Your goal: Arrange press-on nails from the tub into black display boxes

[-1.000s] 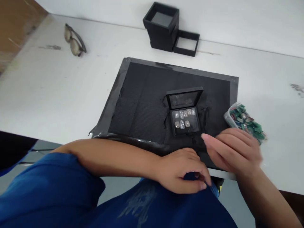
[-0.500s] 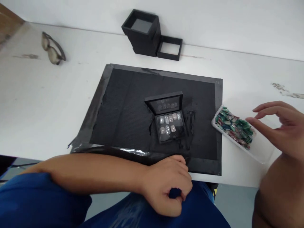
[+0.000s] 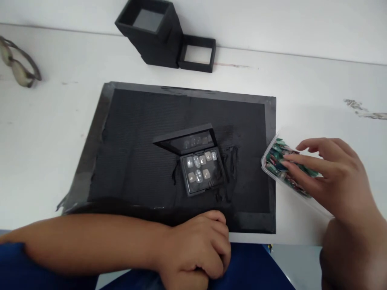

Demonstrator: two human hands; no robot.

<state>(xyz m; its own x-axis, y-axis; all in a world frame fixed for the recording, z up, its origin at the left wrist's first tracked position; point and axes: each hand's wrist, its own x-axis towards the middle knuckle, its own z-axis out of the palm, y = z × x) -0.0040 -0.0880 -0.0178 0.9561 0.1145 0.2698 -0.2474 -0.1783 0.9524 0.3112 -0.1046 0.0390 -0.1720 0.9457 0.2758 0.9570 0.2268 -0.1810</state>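
Note:
My left hand (image 3: pixel 196 249) is curled into a loose fist at the front edge of the black mat (image 3: pixel 136 153), and nothing shows in it. My right hand (image 3: pixel 332 173) reaches over a clear plastic tray (image 3: pixel 314 204) at the mat's right side. Its thumb and a finger pinch together at the green and reddish press-on nails (image 3: pixel 273 155) in the tray; whether a piece is between the tips is hidden. On the mat stands a black case (image 3: pixel 217 181) with its lid raised. Inside lie several pale decorated press-on nails (image 3: pixel 198 176), a full upper row and a shorter lower row.
At the back, a stack of black boxes (image 3: pixel 163 44) stands beside a single low black box (image 3: pixel 198 68) with a white inside. A pair of glasses (image 3: pixel 22 74) lies at the far left of the white table (image 3: pixel 69 112).
My right hand has moved left and down from above the tray into the nails, its fingertips drawing together. The view has shifted; my left hand remains curled at the mat's edge.

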